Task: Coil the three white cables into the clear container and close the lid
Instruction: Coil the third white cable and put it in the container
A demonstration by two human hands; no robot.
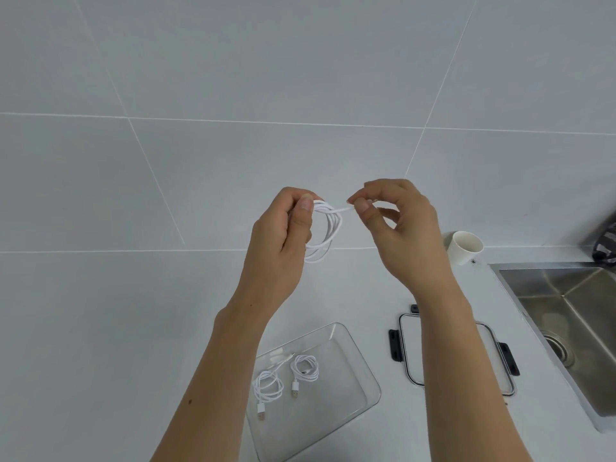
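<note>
the clear container stands open on the white bench, near the front edge. inside it lie two coiled white cables: the left coil and the right coil, close to each other at the left part of the bottom, each with its plug end pointing to the front. the right part of the bottom is bare.

the lid, clear with a dark rim and black clips, lies flat on the bench just to the right of the container, partly hidden behind the right forearm. further right is a steel sink set in the bench, and behind it stands a white paper cup, tilted. i can read no writing on any thing.

the third cable is held in the air above the bench, in front of the tiled wall. the left hand is closed around the coil at its top. the right hand pinches the free end between thumb and finger, just beside the coil.
</note>
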